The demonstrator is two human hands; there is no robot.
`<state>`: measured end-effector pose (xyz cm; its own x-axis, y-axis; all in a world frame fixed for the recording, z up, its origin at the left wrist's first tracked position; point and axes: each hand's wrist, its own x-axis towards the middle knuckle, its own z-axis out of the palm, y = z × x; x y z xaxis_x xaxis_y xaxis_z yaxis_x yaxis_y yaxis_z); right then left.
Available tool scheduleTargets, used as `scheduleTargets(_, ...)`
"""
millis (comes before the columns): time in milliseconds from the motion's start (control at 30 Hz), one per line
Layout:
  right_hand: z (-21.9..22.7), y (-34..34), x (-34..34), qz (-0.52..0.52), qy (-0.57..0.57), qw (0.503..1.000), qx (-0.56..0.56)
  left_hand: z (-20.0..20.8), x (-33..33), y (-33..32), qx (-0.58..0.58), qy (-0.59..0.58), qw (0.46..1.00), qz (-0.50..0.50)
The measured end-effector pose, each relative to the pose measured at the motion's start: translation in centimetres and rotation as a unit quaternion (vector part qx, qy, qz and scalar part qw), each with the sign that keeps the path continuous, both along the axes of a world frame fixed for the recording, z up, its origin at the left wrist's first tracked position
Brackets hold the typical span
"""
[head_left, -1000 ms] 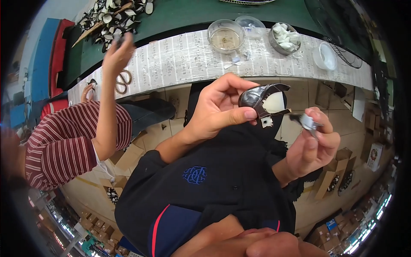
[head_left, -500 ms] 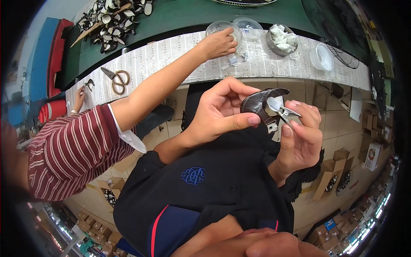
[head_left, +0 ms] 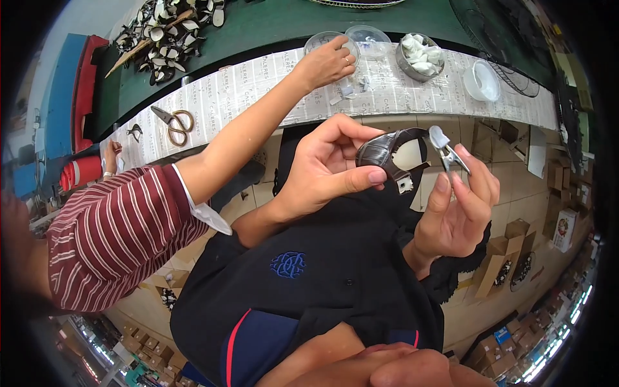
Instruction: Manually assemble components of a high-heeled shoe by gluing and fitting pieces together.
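My left hand grips a dark, glossy leather shoe upper by its rounded end, thumb in front and fingers behind. A pale lining shows in its opening, and a small white tab hangs at its lower edge. Just right of it, my right hand pinches a silvery metal spring clip by its handles. The clip's tip carries a whitish pad and stands close to the upper's edge, apart from it. Both hands are raised in front of the bench, over my dark shirt.
A co-worker's striped sleeve and arm cross the left side, the hand at a clear bowl. On the paper-covered bench lie scissors, a tin of white pieces and a white tub. Cut pieces heap at the far left.
My right hand has drawn the clip right and slightly up, off the shoe upper, where its padded tip was at the opening. The left hand has barely moved.
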<state>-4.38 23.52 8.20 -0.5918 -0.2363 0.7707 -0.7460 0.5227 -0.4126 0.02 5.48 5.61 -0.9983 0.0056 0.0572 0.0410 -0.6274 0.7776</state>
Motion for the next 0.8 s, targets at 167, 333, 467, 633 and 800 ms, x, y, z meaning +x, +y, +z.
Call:
scheduleTargets(167,-1.0,0.2,0.0,0.018,-0.041,0.983,-0.176,-0.1,-0.1,-0.1,0.068,-0.040,0.996,-0.033)
scheduleTargets(333,-0.7,0.8,0.2,0.057,-0.114,0.948,-0.291,-0.2,-0.3,0.1,0.078,-0.054,0.995,-0.022)
scheduleTargets(467,-0.8,0.5,0.4,0.081,-0.138,0.953,-0.257,-0.8,-0.5,-0.1,0.061,-0.068,0.996,-0.008)
scheduleTargets(633,-0.8,-0.5,0.4,0.088,-0.139,0.973,-0.161,-1.1,-0.8,0.1,0.067,-0.075,0.995,0.026)
scheduleTargets(800,-0.5,-0.9,0.2,0.089,-0.136,0.980,-0.117,-0.9,-1.1,-0.1,0.061,-0.079,0.995,0.016)
